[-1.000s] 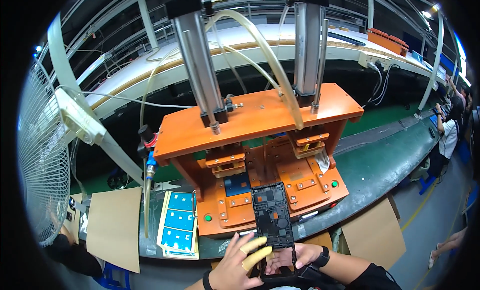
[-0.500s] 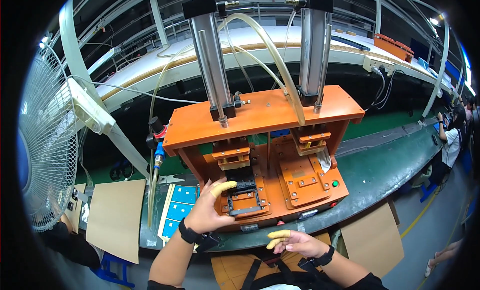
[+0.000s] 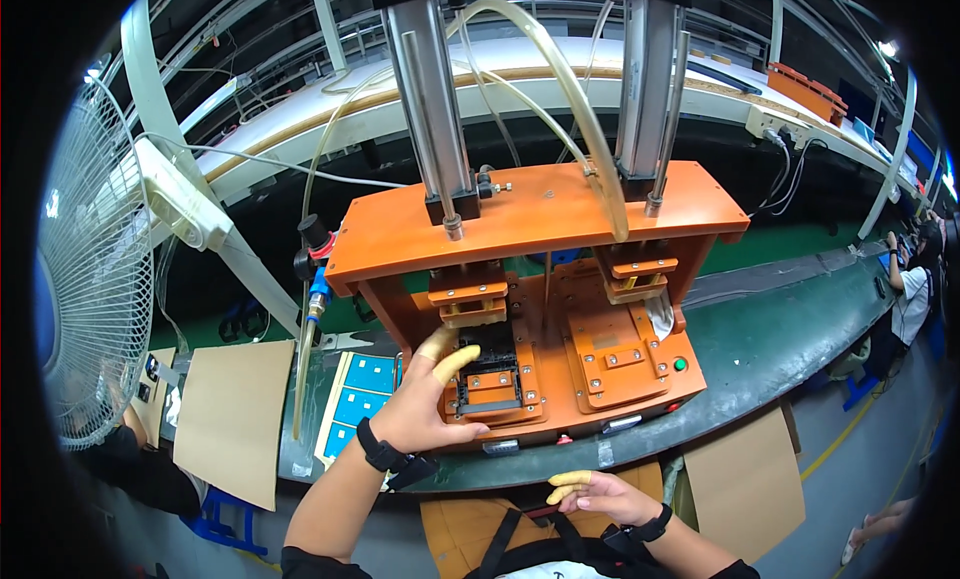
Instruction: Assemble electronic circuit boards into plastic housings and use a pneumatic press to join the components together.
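Note:
A black plastic frame (image 3: 487, 354) lies in the left fixture of an orange two-station press (image 3: 540, 224). My left hand (image 3: 425, 404) is at that frame's left side, thumb and fingers apart. Yellow cots cover two of its fingers, and their tips reach the frame's edge beneath the left press head (image 3: 470, 294); whether they touch it I cannot tell. Nothing shows in its grasp. My right hand (image 3: 610, 501) hovers in front of the press, near my body. Its fingers are stretched out, the foremost in yellow cots, and it holds nothing.
Right of the frame is the second fixture (image 3: 620, 354). A tray with blue pads (image 3: 360, 404) lies left of the press, beside a cardboard sheet (image 3: 235, 419). A caged fan (image 3: 95, 269) stands far left. More cardboard (image 3: 745, 479) is at the lower right; a person (image 3: 910, 279) sits beyond.
My left hand has shifted slightly farther in along the frame's left side, and a second cotted finger now shows. My right hand is nearly still. The whole view has shifted a little.

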`<act>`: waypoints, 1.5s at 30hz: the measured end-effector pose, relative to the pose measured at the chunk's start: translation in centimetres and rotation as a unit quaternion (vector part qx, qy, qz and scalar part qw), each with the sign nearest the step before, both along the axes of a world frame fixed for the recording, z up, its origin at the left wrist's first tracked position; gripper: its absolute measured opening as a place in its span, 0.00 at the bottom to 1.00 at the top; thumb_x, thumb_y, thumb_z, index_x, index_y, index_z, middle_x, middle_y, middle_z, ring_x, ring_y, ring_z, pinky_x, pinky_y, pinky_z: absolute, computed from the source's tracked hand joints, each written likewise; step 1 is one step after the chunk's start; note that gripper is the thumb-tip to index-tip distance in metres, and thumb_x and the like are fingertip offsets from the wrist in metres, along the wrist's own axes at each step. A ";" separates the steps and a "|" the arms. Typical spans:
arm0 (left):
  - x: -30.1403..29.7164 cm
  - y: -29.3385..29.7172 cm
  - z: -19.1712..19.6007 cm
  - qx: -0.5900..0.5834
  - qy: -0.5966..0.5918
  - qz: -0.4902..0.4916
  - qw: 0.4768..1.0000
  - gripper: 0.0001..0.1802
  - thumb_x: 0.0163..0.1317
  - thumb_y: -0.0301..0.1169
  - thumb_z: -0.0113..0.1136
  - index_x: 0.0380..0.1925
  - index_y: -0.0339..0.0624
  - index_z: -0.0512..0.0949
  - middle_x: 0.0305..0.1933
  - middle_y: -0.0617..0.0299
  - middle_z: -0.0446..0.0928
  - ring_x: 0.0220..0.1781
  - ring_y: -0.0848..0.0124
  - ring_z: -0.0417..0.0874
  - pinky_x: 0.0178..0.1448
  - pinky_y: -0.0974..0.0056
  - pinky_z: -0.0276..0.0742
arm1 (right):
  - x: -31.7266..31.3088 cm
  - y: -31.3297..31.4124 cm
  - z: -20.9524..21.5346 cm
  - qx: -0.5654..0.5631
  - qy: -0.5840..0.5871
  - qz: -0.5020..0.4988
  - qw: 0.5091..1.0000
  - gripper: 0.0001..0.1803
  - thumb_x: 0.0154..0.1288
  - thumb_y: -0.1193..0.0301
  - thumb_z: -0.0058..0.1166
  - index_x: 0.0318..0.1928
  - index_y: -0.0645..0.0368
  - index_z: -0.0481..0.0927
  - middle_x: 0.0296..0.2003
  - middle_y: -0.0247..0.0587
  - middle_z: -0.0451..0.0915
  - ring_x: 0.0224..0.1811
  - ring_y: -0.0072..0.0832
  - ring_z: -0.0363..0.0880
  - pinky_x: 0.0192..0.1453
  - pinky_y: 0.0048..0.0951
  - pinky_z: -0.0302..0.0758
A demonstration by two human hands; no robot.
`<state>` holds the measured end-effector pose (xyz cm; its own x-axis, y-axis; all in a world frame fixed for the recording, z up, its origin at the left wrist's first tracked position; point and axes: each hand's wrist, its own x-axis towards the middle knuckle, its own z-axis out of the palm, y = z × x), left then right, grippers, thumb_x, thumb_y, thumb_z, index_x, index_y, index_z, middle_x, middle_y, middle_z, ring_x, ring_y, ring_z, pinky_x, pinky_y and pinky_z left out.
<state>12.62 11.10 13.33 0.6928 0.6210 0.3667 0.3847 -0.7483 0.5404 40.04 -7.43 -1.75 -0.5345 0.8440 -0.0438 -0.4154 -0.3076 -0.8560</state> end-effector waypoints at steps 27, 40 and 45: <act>-14.5 -9.8 -13.8 0.055 0.016 0.375 0.925 0.11 0.56 0.24 0.59 0.40 0.43 0.80 0.54 0.56 0.79 0.63 0.50 0.74 0.70 0.45 0.61 | -16.8 8.4 -1.2 -0.107 -0.149 0.105 0.977 0.19 0.73 0.66 0.51 0.59 0.62 0.72 0.43 0.36 0.81 0.38 0.21 0.81 0.42 0.22 0.79; -12.6 -12.0 -13.1 0.063 -0.013 0.335 0.940 0.13 0.51 0.30 0.70 0.38 0.45 0.83 0.46 0.63 0.81 0.57 0.59 0.80 0.64 0.50 0.66 | -22.8 11.2 -1.2 -0.182 -0.149 0.085 0.968 0.10 0.76 0.69 0.46 0.49 0.62 0.75 0.40 0.38 0.81 0.33 0.24 0.84 0.35 0.21 0.81; -13.1 -11.6 -12.8 0.090 0.001 0.322 0.943 0.10 0.49 0.27 0.71 0.34 0.44 0.83 0.42 0.61 0.83 0.52 0.59 0.83 0.62 0.52 0.70 | -23.0 11.1 -1.1 -0.154 -0.165 0.080 0.971 0.10 0.76 0.69 0.46 0.48 0.61 0.76 0.40 0.37 0.83 0.33 0.23 0.84 0.36 0.22 0.81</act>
<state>-0.52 -0.48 0.49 0.1951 0.8408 0.5050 0.7910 -0.4393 0.4258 17.09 3.62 -2.82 -0.5725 0.6707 -0.4715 -0.0600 -0.6079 -0.7918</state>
